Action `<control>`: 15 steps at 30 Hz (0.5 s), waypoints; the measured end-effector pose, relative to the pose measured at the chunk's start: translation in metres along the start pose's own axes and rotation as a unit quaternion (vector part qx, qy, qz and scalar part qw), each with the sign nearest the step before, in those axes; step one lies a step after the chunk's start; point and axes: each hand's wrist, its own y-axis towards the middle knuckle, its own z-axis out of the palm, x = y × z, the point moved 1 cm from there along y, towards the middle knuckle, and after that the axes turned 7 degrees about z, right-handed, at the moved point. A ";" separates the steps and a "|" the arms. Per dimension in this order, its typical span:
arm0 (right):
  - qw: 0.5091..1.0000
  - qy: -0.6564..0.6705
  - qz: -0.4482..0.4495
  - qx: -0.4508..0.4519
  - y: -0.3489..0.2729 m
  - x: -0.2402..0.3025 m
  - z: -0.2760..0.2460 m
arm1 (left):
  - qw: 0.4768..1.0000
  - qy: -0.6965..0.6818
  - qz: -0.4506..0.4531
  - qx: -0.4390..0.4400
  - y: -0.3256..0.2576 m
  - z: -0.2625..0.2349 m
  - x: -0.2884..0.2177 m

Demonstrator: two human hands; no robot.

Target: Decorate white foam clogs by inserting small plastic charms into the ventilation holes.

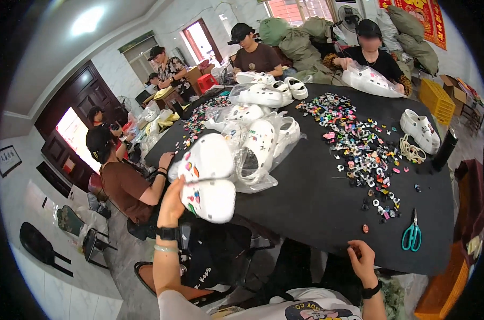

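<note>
A pair of white clogs (212, 200) was held up at the near left edge of the black desk (300, 213), side by side, with colourful charms (192, 165) fixed to both uppers. The grip of the left hand (172, 204) was closed on the pair at its left side; a dark watch and a pale bangle were worn on that wrist. The grip of the right hand (363, 260) was relaxed at the near edge, fingers loosely curled, and nothing could be seen in it. Just beyond that hand, a small reddish-brown charm (365, 229) was set apart, and scissors (411, 234) with teal handles were laid to its right. A wide pile of mixed charms (367, 154) was spread over the right half of the desk, and a second pile (207, 109) was scattered at the far left. Between them, bagged white clogs (260, 146) were heaped. At the far right, more white clogs (420, 129) were placed beside a bundle of cream cord (412, 149) and a black bottle (445, 150). On the far side, a clog in clear plastic (372, 80) was held by a co-worker (369, 50). At the left, a hand was rested on the desk's edge by another person in brown (127, 184).
</note>
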 end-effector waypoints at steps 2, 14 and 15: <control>1.000 0.007 -0.014 -0.008 0.002 0.002 0.002 | 1.000 -0.009 -0.002 -0.029 0.030 -0.041 0.001; 0.995 -0.042 0.006 -0.090 0.000 -0.004 0.012 | 0.963 0.098 0.174 -0.183 0.177 -0.107 0.081; 0.995 -0.042 0.003 -0.094 -0.001 -0.003 0.012 | 0.964 -0.021 0.128 -0.232 0.188 -0.109 0.082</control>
